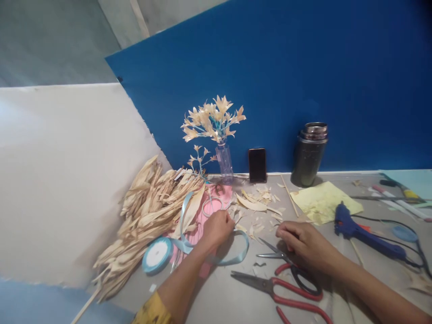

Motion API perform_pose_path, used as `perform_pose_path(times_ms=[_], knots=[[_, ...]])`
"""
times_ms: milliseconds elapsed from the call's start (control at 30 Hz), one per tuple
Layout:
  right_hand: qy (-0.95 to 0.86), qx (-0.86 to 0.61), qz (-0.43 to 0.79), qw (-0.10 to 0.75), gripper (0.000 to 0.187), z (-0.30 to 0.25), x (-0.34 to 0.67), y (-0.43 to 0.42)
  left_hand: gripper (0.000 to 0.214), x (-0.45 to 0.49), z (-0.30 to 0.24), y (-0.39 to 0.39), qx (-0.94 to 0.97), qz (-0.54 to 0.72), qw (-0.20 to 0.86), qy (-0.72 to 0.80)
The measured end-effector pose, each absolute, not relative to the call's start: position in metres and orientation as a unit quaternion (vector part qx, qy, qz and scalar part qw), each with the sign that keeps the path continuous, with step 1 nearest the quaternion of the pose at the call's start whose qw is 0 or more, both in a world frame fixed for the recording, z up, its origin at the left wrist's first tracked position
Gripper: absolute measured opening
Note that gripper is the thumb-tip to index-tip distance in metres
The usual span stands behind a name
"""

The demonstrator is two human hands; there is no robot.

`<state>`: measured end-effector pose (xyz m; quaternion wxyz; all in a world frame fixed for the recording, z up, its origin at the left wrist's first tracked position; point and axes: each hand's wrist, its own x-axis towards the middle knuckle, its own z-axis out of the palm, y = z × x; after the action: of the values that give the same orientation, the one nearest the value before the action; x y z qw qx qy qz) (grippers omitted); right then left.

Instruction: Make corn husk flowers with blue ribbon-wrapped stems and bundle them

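Observation:
My left hand (pixel 216 229) is closed over the pink paper (pixel 224 193), its fingers curled and whatever they may pinch hidden. Light blue ribbon (pixel 239 257) loops beside that wrist and runs back to its spool (pixel 157 255). My right hand (pixel 300 243) is closed too, fingertips pressed together; I cannot make out anything in them. Just below it lie small scissors (pixel 270 249) with dark handles. Nearer me are larger red-handled scissors (pixel 251 280), blades apart. Pale husk scraps (pixel 258 202) are strewn beyond both hands.
A heap of dried corn husks (pixel 151 211) fills the left. Behind stand husk flowers (pixel 212 118) in a clear bottle (pixel 224 163), a phone (pixel 257 165) and a dark flask (pixel 308 155). Yellow paper (pixel 324 202) and a blue glue gun (pixel 367 236) with its cable lie right.

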<state>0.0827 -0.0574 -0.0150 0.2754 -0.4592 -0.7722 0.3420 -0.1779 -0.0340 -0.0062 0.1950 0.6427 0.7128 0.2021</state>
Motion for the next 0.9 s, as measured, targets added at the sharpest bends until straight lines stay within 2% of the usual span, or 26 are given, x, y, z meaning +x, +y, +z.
perform_pose_path(times_ms=[167, 233, 333, 400, 533, 667, 900], knots=[[-0.773, -0.452, 0.351, 0.273, 0.033, -0.013, 0.083, -0.058, 0.017, -0.192, 0.003, -0.031, 0.608, 0.294, 0.307, 0.67], [-0.766, -0.455, 0.361, 0.277, 0.031, -0.011, 0.081, -0.06, 0.022, -0.191, 0.017, -0.038, 0.573, 0.351, 0.397, 0.625], [-0.732, -0.46, 0.406, 0.296, 0.028, -0.006, 0.077, -0.066, 0.033, -0.175, 0.038, -0.054, 0.44, 0.46, 0.621, 0.457], [-0.705, -0.44, 0.463, 0.307, 0.026, -0.001, 0.072, -0.074, 0.034, -0.155, 0.047, -0.066, 0.399, 0.475, 0.679, 0.393], [-0.655, -0.37, 0.566, 0.337, 0.033, 0.008, 0.062, -0.086, 0.03, -0.114, 0.052, -0.078, 0.397, 0.48, 0.696, 0.357], [-0.576, -0.383, 0.623, 0.366, 0.039, 0.01, 0.066, -0.082, 0.025, -0.093, 0.053, -0.073, 0.446, 0.471, 0.672, 0.358], [-0.607, -0.406, 0.578, 0.364, 0.04, 0.008, 0.08, -0.074, 0.018, -0.095, 0.054, -0.063, 0.507, 0.463, 0.591, 0.422]])
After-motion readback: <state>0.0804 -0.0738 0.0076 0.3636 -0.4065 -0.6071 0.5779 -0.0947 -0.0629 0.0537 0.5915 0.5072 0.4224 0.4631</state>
